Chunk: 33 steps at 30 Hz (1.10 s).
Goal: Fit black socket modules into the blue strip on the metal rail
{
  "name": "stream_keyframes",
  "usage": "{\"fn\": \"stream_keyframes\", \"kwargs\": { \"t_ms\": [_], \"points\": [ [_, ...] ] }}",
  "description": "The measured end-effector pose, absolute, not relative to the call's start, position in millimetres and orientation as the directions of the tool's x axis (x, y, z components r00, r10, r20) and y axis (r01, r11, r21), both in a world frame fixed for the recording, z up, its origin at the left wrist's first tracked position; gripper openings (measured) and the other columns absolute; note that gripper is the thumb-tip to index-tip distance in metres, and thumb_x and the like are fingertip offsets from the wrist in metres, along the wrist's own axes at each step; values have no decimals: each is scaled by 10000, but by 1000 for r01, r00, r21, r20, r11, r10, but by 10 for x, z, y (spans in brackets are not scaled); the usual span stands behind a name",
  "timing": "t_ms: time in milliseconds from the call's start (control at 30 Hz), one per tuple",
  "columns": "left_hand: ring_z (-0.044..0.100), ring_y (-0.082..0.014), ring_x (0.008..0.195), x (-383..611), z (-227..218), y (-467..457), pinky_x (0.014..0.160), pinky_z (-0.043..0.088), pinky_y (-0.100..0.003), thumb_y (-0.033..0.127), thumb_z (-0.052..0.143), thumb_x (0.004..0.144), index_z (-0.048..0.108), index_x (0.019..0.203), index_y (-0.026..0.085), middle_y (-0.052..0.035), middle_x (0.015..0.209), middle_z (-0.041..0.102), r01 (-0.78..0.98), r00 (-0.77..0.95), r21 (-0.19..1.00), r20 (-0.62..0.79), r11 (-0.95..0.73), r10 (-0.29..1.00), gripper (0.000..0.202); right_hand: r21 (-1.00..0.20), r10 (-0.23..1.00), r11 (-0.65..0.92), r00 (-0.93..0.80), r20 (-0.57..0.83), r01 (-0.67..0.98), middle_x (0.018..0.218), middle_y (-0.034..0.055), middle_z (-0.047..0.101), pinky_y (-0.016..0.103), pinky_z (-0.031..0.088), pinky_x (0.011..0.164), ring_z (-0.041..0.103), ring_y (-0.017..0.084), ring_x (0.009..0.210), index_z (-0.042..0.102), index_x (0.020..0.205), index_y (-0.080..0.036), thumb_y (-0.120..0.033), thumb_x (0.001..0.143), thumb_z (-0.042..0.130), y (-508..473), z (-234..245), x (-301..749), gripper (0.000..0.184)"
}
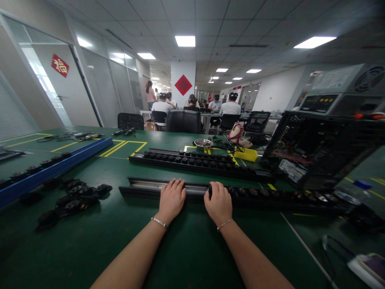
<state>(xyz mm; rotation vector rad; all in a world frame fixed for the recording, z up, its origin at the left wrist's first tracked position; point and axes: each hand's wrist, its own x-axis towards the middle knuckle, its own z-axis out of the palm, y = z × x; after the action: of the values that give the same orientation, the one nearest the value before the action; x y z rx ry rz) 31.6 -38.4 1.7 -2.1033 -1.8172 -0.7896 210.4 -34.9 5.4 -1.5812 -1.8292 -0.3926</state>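
Observation:
A long black rail (141, 185) with a silver channel lies across the green table in front of me. Its right part carries a row of black socket modules (270, 194). My left hand (172, 198) rests on the rail's bare stretch, fingers curled over its edge. My right hand (219, 200) is closed on the leftmost black module in the row, pressing it at the rail. A thin bracelet sits on each wrist.
A second filled rail (192, 160) lies further back. Loose black modules (73, 196) are heaped at the left beside a blue rail (54, 168). An open computer case (319, 148) stands at right, a yellow tray (246, 154) and metal bowl (203, 143) behind. People sit far back.

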Motion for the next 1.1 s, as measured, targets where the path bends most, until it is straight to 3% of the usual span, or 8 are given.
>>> {"fn": "stream_keyframes", "kwargs": {
  "t_ms": [1100],
  "points": [
    [464, -232, 1220, 316, 23, -388, 968, 361, -423, 343, 340, 908, 558, 1215, 235, -40, 1264, 582, 970, 76, 148, 566, -192, 821, 392, -252, 710, 387, -112, 696, 887, 1019, 113, 633, 366, 406, 858, 563, 239, 917, 541, 1034, -123, -186, 773, 487, -374, 30, 2058, 275]
  ]
}}
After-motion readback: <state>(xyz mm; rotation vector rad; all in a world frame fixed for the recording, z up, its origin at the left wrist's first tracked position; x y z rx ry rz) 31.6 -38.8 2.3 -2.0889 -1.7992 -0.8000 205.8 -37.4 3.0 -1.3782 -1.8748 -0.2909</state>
